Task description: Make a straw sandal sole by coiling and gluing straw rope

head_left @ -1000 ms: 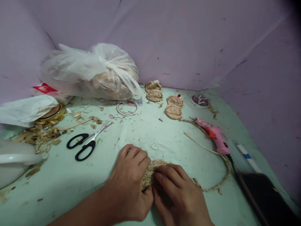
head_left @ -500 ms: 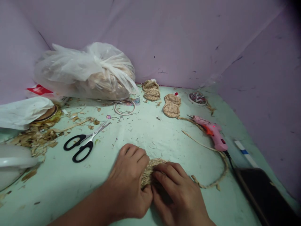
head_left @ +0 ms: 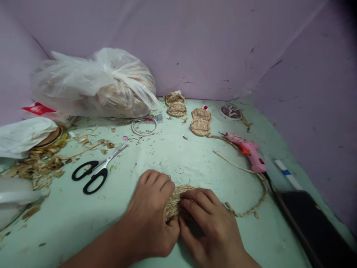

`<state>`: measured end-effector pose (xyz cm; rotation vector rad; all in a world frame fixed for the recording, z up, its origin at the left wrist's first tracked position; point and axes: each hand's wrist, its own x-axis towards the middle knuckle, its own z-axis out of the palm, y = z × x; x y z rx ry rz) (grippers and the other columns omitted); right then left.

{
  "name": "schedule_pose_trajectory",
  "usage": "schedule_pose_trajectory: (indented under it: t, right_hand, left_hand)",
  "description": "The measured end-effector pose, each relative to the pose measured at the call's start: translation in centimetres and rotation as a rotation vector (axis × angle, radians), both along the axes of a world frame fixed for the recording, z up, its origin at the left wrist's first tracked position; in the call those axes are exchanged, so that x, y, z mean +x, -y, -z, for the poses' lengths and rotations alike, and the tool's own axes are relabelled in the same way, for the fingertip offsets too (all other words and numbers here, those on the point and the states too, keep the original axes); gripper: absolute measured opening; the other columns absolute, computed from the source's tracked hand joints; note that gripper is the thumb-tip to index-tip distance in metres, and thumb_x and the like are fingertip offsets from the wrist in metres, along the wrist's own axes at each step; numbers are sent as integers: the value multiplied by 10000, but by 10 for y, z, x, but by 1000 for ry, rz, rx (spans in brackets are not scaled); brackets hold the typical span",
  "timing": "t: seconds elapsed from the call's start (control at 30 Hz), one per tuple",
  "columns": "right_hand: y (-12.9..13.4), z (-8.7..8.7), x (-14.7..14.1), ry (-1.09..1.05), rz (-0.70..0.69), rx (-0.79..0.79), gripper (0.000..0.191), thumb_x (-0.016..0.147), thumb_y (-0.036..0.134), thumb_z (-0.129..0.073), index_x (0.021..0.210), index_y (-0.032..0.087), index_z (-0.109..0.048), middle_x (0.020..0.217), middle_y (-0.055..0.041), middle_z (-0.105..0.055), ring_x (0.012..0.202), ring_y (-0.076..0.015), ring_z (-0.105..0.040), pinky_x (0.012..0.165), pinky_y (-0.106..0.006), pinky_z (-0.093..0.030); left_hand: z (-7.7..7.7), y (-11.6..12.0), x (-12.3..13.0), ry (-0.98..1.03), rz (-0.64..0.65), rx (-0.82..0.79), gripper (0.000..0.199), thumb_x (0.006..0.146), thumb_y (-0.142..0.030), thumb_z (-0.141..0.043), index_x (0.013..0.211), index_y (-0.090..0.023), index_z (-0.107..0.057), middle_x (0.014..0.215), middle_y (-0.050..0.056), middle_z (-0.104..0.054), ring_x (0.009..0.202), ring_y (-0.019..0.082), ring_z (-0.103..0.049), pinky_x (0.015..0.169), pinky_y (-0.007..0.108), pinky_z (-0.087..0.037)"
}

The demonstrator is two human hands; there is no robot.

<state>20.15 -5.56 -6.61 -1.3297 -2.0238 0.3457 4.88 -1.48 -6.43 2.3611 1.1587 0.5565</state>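
Between my hands at the front of the table is a woven piece of braided straw cord (head_left: pixel 174 201), its rows curving round; much of it is hidden. My left hand (head_left: pixel 153 212) is closed on its left side, fingers curled over the edge and thumb below. From the right, my right hand (head_left: pixel 210 223) grips the same piece with bent fingers and thumb. A loose braided cord (head_left: pixel 262 199) loops out to the right of that hand. Beyond the loop lies a pink glue gun (head_left: pixel 245 149) with an orange trigger and a small red light.
Black-handled scissors (head_left: pixel 97 171) lie left with blades partly open. Behind stand a tied plastic bag (head_left: pixel 97 85), a white ring (head_left: pixel 144 126), two finished straw pieces (head_left: pixel 200 122) and a dish of beads (head_left: pixel 231 111). Straw scraps (head_left: pixel 41 163) litter the left; a dark phone-like slab (head_left: pixel 309 223) lies right.
The whole view has shifted slightly, so the things on the table appear a little further left. Both hands keep nearly the same grip on the woven piece.
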Motion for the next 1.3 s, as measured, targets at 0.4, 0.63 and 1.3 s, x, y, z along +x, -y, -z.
schedule_pose_trajectory:
  t: [0.4, 0.63, 1.3]
  right_hand:
    - [0, -3, -1, -15, 19, 0, 207, 681, 85, -536, 852, 159, -628, 878, -75, -663, 800, -191, -560, 658, -314, -543]
    - [0, -1, 0, -3, 5, -24, 214, 662, 89, -543, 843, 155, -636, 873, -83, -657, 801, -199, -558, 634, -303, -535]
    - [0, -1, -2, -40, 4, -14, 201, 667, 70, -537, 825, 144, -636, 840, -89, -655, 782, -205, -559, 606, -311, -541]
  left_hand:
    - [0, 2, 0, 18, 2, 11, 230, 567, -156, -531, 797, -160, -541, 797, 68, -494, 796, 238, -438, 789, 455, -371]
    - [0, 1, 0, 21, 0, 0, 221, 574, -148, -524, 793, -165, -541, 790, 63, -490, 797, 238, -438, 777, 450, -372]
    - [4, 0, -1, 56, 11, 11, 233, 561, -140, -525, 792, -170, -535, 783, 67, -498, 787, 241, -447, 764, 462, -381]
